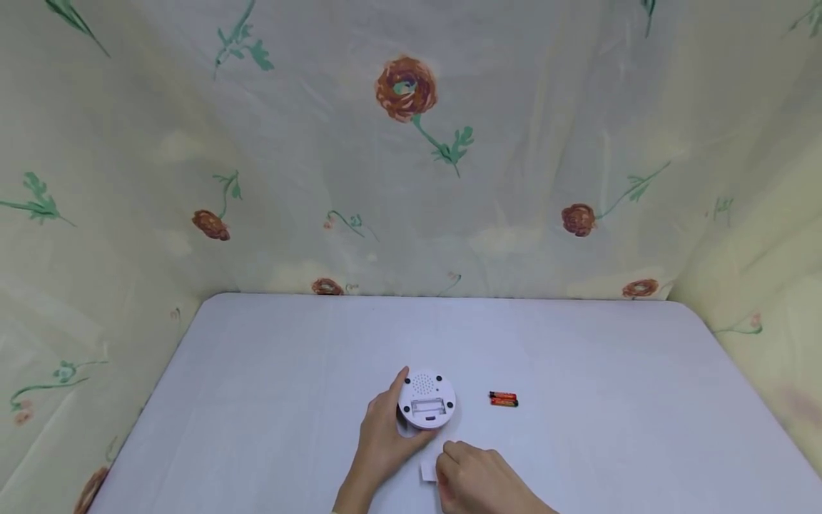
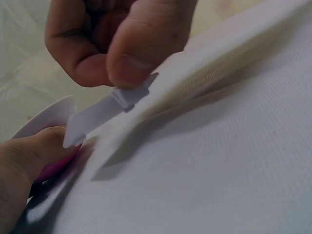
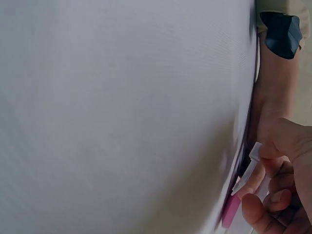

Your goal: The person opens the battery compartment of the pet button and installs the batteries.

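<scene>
My left hand (image 1: 380,437) grips a round white device (image 1: 424,383) by its left and near edges. The device lies with its underside up, showing small speaker holes, dark feet and an uncovered battery compartment (image 1: 428,408) with no batteries in it. A magenta side (image 3: 230,210) shows in the right wrist view. Just nearer me, my right hand (image 1: 478,477) pinches a small white battery cover (image 2: 95,118) between thumb and curled fingers. One end of the cover has a clip tab, close to the thumb; the other end points toward the device.
Two orange-red batteries (image 1: 504,399) with black ends lie side by side on the white table (image 1: 289,371), right of the device. Floral cloth (image 1: 501,143) hangs behind the table and along both sides.
</scene>
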Action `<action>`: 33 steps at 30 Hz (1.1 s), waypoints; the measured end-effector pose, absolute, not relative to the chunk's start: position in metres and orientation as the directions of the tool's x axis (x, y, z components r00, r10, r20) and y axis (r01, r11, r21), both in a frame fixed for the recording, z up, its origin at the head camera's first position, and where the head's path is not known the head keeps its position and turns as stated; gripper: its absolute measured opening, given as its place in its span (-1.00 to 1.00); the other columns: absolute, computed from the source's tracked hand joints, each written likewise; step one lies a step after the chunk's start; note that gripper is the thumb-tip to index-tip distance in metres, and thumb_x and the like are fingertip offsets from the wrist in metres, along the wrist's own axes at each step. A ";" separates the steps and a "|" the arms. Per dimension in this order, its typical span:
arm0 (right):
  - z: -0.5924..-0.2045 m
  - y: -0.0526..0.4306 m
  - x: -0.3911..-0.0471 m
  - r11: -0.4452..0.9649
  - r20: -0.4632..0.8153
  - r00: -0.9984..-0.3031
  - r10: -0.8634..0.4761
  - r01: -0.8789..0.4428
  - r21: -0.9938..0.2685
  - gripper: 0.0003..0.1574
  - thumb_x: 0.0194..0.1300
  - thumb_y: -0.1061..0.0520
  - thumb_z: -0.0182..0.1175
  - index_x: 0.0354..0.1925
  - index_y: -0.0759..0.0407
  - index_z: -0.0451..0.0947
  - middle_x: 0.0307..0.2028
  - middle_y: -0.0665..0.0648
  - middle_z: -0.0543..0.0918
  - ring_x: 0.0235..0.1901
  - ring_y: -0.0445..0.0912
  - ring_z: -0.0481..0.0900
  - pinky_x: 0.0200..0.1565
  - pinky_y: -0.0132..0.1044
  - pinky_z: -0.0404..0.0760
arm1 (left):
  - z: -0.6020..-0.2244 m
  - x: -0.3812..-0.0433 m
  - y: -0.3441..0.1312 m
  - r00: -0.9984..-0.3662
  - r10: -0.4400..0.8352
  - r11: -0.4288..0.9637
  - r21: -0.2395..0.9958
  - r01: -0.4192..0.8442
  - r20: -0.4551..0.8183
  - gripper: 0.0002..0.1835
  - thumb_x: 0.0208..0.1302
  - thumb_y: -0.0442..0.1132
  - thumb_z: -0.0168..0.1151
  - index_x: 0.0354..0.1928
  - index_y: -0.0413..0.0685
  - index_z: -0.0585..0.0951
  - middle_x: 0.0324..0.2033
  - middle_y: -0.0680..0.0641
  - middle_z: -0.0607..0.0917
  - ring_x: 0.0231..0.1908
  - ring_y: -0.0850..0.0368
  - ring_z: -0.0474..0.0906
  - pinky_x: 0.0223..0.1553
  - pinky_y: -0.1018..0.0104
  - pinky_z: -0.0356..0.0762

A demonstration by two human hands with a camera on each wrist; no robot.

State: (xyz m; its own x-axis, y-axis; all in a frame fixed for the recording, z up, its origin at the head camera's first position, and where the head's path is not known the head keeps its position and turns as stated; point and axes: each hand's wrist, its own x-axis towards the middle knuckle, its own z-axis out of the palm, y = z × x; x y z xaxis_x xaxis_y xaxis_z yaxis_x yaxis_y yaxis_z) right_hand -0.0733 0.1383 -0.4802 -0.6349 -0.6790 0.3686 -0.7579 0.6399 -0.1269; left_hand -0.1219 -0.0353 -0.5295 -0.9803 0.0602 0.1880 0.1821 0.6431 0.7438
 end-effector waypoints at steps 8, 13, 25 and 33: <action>-0.479 0.140 -0.068 0.673 0.174 -0.698 -0.695 -0.716 -0.185 -0.82 -0.02 0.13 0.26 -0.57 -0.02 0.42 -0.61 -0.21 0.23 -0.63 -0.43 0.09 -0.65 -0.64 0.06 | -0.529 -0.121 -0.035 -0.980 0.057 0.637 0.748 0.184 0.192 0.09 -0.23 0.11 0.54 0.42 0.18 0.19 0.18 -0.05 0.54 0.15 -0.10 0.45 0.10 -0.05 0.45; -0.479 0.138 -0.066 0.683 0.142 -0.709 -0.691 -0.704 -0.194 -0.81 -0.01 0.12 0.26 -0.57 -0.02 0.40 -0.61 -0.22 0.23 -0.64 -0.43 0.09 -0.66 -0.63 0.07 | -0.530 -0.122 -0.035 -0.979 0.054 0.643 0.743 0.186 0.198 0.09 -0.22 0.13 0.53 0.42 0.19 0.19 0.16 -0.05 0.55 0.14 -0.08 0.45 0.09 -0.03 0.46; -0.482 0.139 -0.064 0.691 0.088 -0.724 -0.684 -0.681 -0.242 -0.84 0.01 0.12 0.26 -0.55 -0.03 0.43 -0.58 -0.22 0.28 -0.62 -0.43 0.14 -0.63 -0.62 0.15 | -0.531 -0.123 -0.035 -0.977 0.060 0.645 0.739 0.196 0.207 0.10 -0.23 0.12 0.54 0.42 0.20 0.18 0.16 -0.07 0.56 0.13 -0.07 0.46 0.08 -0.03 0.47; -0.483 0.139 -0.063 0.683 0.121 -0.711 -0.693 -0.701 -0.206 -0.84 -0.01 0.13 0.27 -0.55 -0.01 0.44 -0.60 -0.22 0.27 -0.62 -0.43 0.12 -0.63 -0.64 0.12 | -0.529 -0.122 -0.035 -0.982 0.054 0.635 0.753 0.173 0.180 0.10 -0.24 0.10 0.55 0.42 0.21 0.19 0.17 -0.07 0.54 0.14 -0.09 0.44 0.08 -0.04 0.46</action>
